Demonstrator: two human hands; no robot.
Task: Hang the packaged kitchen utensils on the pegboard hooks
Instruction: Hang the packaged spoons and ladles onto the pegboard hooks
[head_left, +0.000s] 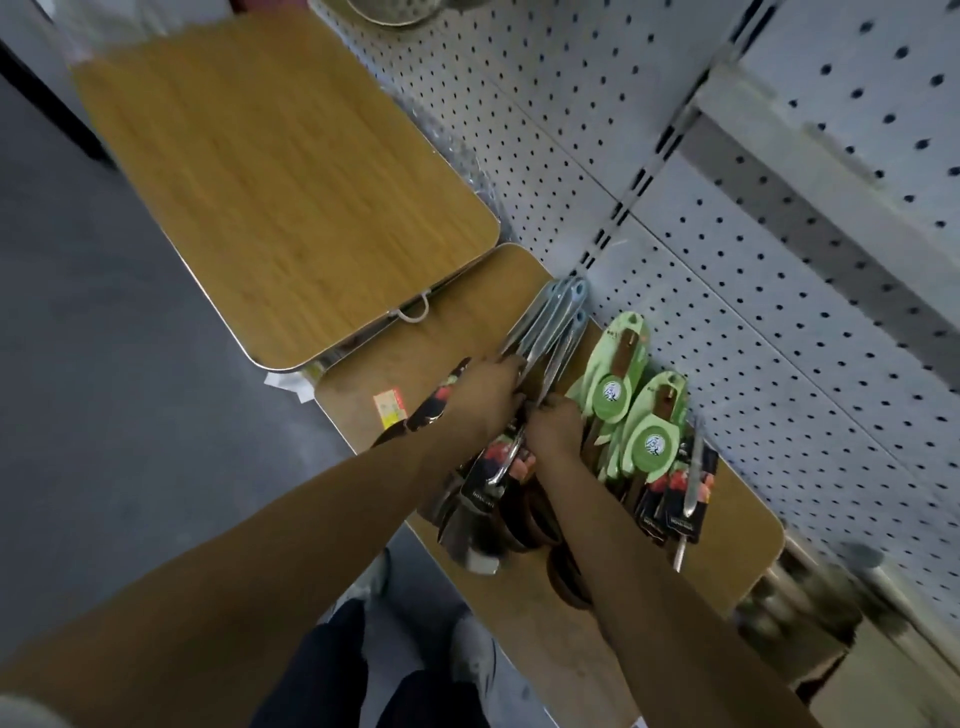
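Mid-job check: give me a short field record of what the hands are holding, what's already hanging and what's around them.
left hand: grips a bundle of steel utensils, handle ends toward the pegboard
right hand: fingers curled on the same bundle, just below the left
hanging: green packs on the pegboard to the right of the hands, dark-carded utensils beside them
below: wooden boards stacked on the shelf
hook: hidden by the packs, cannot tell

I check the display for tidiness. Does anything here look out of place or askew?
A small label lies loose and tilted on the lower wooden board, and white paper scraps poke out beneath the upper board.
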